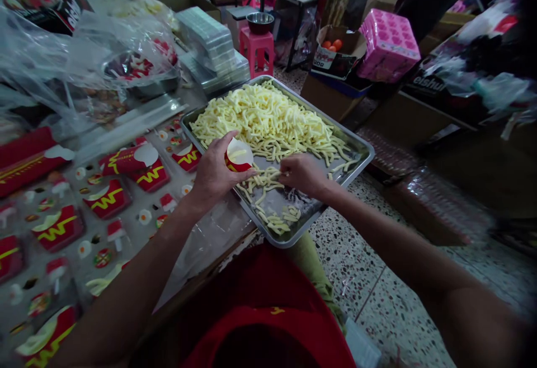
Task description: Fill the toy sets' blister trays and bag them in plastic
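Observation:
My left hand (218, 169) is wrapped round a small red fry carton (239, 155) with a white inside, its opening turned up toward me. The carton is held above the left edge of a metal tray (310, 228). Inside the tray lies a big heap of pale yellow fry-shaped sticks (268, 113), with looser ones nearer me. My right hand (304, 175) is closed low over the tray, its fingertips pinched on some of these sticks. How many they hold is hidden by the curled fingers.
On the table left of the tray, plastic-covered rows hold red cartons (107, 197) and small food-shaped pieces. Clear plastic boxes (210, 43) are stacked behind. A pink stool (257, 49) bears a metal bowl (260, 21). Cardboard boxes (335, 91) and a pink pack (390, 43) stand at right.

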### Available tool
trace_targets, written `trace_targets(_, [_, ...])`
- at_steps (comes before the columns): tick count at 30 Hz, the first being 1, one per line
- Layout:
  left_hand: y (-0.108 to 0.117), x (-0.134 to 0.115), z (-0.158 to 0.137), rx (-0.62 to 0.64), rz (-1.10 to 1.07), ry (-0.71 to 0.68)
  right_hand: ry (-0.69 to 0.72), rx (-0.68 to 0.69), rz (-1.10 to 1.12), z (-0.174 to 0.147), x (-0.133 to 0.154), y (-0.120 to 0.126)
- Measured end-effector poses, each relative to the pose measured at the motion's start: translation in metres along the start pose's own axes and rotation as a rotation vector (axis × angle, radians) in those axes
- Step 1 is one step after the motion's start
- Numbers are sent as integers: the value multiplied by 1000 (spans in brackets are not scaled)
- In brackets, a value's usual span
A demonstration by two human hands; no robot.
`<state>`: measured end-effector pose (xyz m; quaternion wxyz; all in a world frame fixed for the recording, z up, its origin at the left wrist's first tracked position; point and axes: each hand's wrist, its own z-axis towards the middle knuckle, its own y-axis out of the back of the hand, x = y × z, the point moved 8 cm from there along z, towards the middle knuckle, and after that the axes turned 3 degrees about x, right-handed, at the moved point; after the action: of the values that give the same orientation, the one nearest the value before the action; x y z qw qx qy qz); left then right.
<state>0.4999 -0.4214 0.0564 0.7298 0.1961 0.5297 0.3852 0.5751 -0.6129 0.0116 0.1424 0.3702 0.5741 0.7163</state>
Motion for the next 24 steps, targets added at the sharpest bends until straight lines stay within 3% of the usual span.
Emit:
trace_targets(3, [-2, 4, -2, 34, 31, 40, 9, -77, 127, 11, -5, 8])
trace_targets(10, [-14, 0, -7, 226, 239, 54, 44, 87, -4, 30, 8, -16])
trace_targets(16, [-11, -1, -17, 299, 342, 89, -64, -71, 187, 18, -1, 8])
trace_targets(20, [-24, -13, -13, 319, 328, 43, 143, -153, 96, 15, 31, 41])
trace_targets(24, [-48, -26, 0, 295, 113, -33, 415, 19, -217, 13, 84, 49])
